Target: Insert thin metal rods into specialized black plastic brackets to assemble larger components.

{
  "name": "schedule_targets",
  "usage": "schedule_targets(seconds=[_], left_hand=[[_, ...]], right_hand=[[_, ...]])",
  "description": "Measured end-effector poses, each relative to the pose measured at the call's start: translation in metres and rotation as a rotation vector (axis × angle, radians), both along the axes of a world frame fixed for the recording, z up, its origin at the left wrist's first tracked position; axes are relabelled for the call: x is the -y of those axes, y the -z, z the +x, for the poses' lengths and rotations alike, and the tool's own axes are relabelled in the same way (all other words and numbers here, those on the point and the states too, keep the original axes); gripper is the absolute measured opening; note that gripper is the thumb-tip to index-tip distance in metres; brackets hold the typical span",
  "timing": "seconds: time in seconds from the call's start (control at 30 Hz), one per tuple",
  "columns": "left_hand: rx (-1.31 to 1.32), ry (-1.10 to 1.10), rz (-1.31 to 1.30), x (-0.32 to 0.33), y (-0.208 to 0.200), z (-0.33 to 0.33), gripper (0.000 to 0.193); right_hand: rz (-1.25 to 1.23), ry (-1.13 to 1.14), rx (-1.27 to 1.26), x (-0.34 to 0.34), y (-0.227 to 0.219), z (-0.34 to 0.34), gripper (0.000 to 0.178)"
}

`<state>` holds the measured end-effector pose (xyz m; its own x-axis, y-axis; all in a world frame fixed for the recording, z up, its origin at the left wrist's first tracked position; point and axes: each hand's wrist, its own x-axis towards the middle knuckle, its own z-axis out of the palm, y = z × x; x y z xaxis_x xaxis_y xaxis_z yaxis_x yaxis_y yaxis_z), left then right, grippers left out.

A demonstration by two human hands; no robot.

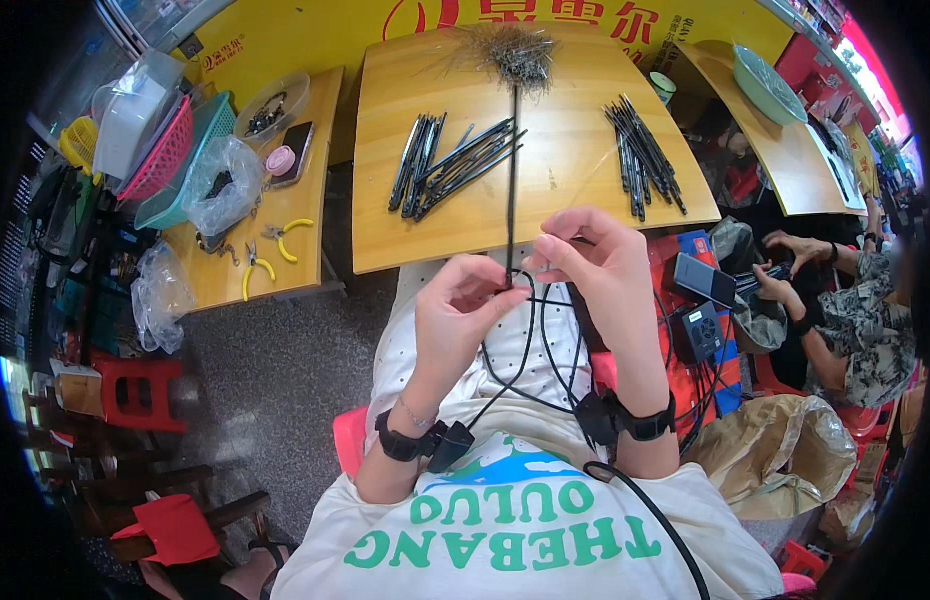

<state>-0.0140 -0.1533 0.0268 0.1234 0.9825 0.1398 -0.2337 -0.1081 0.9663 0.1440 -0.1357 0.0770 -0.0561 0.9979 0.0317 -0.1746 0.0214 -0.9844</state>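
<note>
A long, thin black rod or cord runs from a tangle of fine wires at the far side of the table down to my left hand. Thumb and fingers of that hand pinch its near end, over my lap. Close beside it, slightly higher, my right hand has its thumb and forefinger together; whatever thin thing they hold is too small to make out. On the wooden table lie a left pile of black sticks and a right pile of similar sticks.
A side table at left bears yellow-handled pliers, a phone, plastic bags and baskets. Black cables hang between my wrist bands. At right are a power bank, a large bag and another person's hands.
</note>
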Motion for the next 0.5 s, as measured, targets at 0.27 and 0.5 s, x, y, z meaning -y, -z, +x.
schedule_targets(seconds=[0.27,0.5], left_hand=[[0.090,-0.226,0.022,-0.004,0.004,-0.001,0.019],[0.124,-0.222,-0.015,-0.002,0.001,0.000,0.020]], right_hand=[[0.104,0.106,0.240,0.006,-0.004,-0.012,0.011],[0.218,0.178,0.246,0.001,0.009,-0.012,0.012]])
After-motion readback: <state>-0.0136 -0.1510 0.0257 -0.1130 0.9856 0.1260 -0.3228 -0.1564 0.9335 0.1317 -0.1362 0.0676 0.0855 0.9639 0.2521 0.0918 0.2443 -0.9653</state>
